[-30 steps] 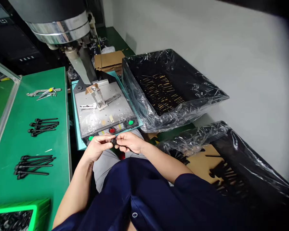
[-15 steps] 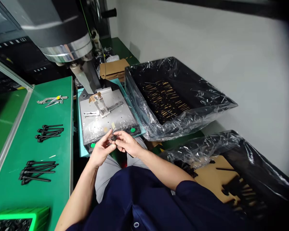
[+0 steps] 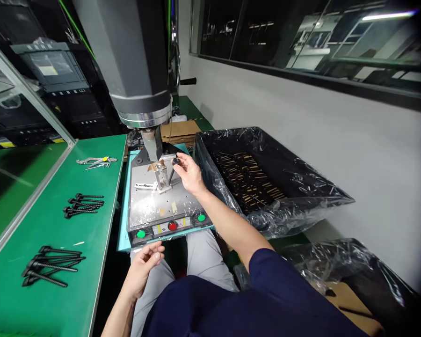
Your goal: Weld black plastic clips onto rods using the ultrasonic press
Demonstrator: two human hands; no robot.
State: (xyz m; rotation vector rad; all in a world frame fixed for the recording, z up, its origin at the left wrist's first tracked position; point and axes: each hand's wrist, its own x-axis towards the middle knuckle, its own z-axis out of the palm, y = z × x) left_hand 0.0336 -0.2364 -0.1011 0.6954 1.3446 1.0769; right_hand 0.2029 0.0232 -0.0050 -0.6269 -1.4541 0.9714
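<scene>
My right hand pinches a black round-headed stake by its head, with its dark shaft pointing down. It is just right of the metal fixture on the press's plate, below the horn. Whether the stake touches the fixture I cannot tell. My left hand is in front of the machine's front edge, fingers loosely curled and apart from the thumb, with nothing visible in it. Two groups of black ribbed stakes lie on the green table to the left.
Green buttons flank a red button on the base's front. Pliers lie on the left table. A plastic-lined black bin with many thin pieces stands right; another lined bin is lower right. Cardboard lies behind.
My hands have parted. The right carried the stake forward to the fixture; the left moved back and down, away from it. The head view has tilted up.
</scene>
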